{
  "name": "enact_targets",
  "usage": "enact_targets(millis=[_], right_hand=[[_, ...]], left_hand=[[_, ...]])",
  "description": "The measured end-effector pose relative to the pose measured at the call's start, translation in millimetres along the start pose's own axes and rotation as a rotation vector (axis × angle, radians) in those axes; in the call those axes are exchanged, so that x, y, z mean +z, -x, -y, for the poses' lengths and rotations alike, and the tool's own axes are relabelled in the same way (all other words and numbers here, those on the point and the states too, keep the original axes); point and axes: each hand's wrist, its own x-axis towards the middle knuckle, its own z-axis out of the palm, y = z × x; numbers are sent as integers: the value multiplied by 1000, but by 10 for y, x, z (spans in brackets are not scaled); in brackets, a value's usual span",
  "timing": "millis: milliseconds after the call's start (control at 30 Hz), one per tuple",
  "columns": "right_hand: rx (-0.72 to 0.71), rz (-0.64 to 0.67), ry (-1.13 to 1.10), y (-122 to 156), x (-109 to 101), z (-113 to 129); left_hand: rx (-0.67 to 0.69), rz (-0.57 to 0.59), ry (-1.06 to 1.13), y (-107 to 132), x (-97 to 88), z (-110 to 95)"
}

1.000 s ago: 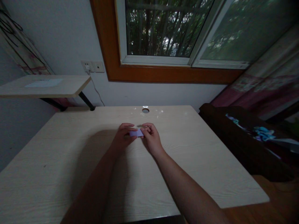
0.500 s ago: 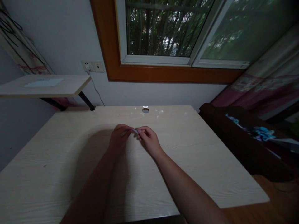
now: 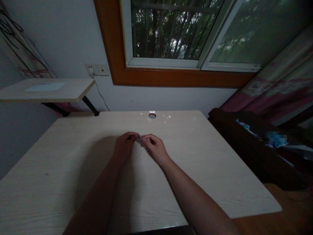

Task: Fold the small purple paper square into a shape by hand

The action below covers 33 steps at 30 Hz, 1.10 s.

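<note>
Between my two hands is a small, thin, purplish piece (image 3: 140,137), perhaps paper; most of it is covered by fingers and its kind is too small to make out. My left hand (image 3: 124,145) pinches its left end between thumb and fingers. From the other side, my right hand (image 3: 156,147) pinches the right end, fingertips close to those of the left. Both hands are over the middle of the pale wooden desk (image 3: 195,156), and the left casts a shadow on it.
At the back of the desk is a round cable hole (image 3: 152,116). A raised shelf (image 3: 73,93) on black legs stands at the left. Wall sockets (image 3: 96,69) with a plugged-in cord sit below the window frame (image 3: 171,77). Dark furniture (image 3: 234,140) adjoins the right side.
My right hand has shifted slightly left and down, bringing its fingertips closer to my left hand's. The small piece shows less of its pale surface and looks more purple.
</note>
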Motion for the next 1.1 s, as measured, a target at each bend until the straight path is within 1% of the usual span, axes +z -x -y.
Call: enact_targets(millis=[133, 200, 367, 500, 667, 733, 900, 1100], right_hand=[[-3, -12, -12, -8, 9, -10], [-15, -15, 0, -10, 12, -13], [-36, -34, 53, -16, 6, -19], [-62, -35, 78, -23, -3, -5], [-25, 10, 56, -14, -4, 24], [-19, 32, 57, -9, -5, 30], [-26, 66, 120, -11, -10, 27], [-30, 61, 124, -12, 0, 1]], left_hand=[[108, -4, 27, -41, -21, 20], [139, -10, 19, -61, -25, 43], [65, 29, 102, -58, -9, 89], [23, 48, 128, -35, 4, 78], [-22, 52, 127, -31, 6, 39], [-6, 55, 127, -36, 5, 33], [96, 42, 153, -53, -8, 36], [77, 50, 184, -66, -9, 33]])
